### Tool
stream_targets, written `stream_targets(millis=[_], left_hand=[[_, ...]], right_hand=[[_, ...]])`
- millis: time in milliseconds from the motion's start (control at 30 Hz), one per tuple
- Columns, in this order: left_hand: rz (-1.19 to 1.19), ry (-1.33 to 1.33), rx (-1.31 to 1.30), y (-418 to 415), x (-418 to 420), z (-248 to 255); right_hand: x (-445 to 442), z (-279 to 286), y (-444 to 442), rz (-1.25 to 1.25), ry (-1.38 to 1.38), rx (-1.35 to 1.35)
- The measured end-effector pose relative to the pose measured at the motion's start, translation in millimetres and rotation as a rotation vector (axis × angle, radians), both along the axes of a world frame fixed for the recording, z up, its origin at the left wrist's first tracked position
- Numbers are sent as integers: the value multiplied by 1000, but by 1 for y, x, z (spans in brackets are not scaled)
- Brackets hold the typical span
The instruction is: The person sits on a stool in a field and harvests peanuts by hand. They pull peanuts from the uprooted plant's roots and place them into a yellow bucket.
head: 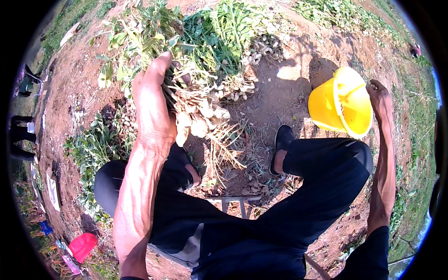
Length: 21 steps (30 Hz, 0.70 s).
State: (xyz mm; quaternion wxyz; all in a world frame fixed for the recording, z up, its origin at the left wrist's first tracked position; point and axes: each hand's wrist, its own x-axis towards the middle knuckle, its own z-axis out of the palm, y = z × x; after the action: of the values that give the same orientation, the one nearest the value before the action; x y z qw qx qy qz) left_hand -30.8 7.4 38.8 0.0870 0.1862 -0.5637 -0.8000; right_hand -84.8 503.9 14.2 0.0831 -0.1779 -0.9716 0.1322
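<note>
My left hand (154,101) grips a bunch of peanut plants by the stems. Leafy tops (143,31) point away from me, and pale peanut pods (199,122) with dry roots hang on the near side. At the right, my right hand (378,91) is at the far-right rim of a yellow plastic bucket (322,105); its fingers are curled, and whether they grasp the rim is not clear. The bucket tilts towards me, with a few pale things partly visible inside. Beyond my left hand, more pulled peanut plants (224,35) lie on the soil with pods (262,49) showing.
My knees are bent either side of a low stool frame (232,199). Peanut plants (101,140) lie left of my leg. A red bag or cloth (83,246) is at lower left. People in dark clothes (22,133) are at the far left edge. More plants (336,14) lie at upper right.
</note>
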Motion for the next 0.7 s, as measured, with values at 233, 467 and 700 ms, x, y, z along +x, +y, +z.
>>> stream_targets(millis=[233, 467, 700], left_hand=[[-176, 93, 286, -12, 7, 0], [-315, 249, 197, 7, 10, 4], [-122, 211, 0, 15, 14, 6]], right_hand=[[21, -24, -49, 73, 170, -487], [96, 70, -243, 907, 344, -668], [93, 34, -311, 1063, 510, -469]])
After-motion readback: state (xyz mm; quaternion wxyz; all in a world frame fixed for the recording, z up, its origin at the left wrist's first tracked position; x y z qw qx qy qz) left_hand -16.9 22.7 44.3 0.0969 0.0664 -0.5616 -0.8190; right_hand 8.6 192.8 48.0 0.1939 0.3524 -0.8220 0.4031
